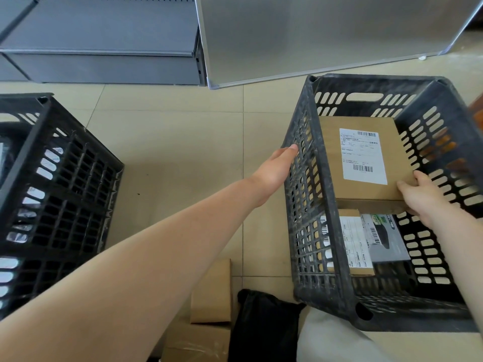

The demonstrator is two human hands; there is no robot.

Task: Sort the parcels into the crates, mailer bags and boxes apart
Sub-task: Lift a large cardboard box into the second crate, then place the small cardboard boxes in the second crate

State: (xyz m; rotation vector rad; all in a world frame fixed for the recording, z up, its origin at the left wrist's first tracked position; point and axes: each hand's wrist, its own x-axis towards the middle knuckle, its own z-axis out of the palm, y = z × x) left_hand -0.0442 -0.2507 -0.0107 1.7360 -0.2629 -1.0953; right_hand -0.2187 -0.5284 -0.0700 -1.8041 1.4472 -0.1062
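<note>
left: loose boxes (211, 291), dark mailer bag (264, 327) at the feet — unsorted | right hand (426, 197) grips labelled box (366, 158) inside right crate (326, 178) over other boxes | left hand (277, 168) flat on its wall | left crate (65, 178) — contents unclear

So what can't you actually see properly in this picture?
- Left crate: cut off by the picture's left edge; contents show only as pale patches through its slots.
- Label on the held box: print too small.
- Lower parcels: partly hidden beneath that box.
</note>
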